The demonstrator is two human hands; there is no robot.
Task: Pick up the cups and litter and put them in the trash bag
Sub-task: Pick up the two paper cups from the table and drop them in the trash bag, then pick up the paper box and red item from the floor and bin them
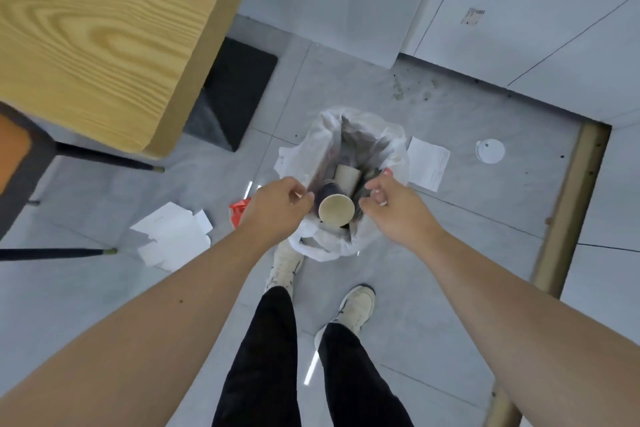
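While two cups (336, 210) lie inside: left hand (277, 208) and right hand (398, 208), fingers pinching the trash bag (394, 146) rim.

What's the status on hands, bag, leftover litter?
Left hand and right hand pinch trash bag rim. Cups inside. Papers, lid on floor.

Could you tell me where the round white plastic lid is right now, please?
The round white plastic lid lies on the grey floor, upper right, beyond the white paper sheet beside the trash bag.
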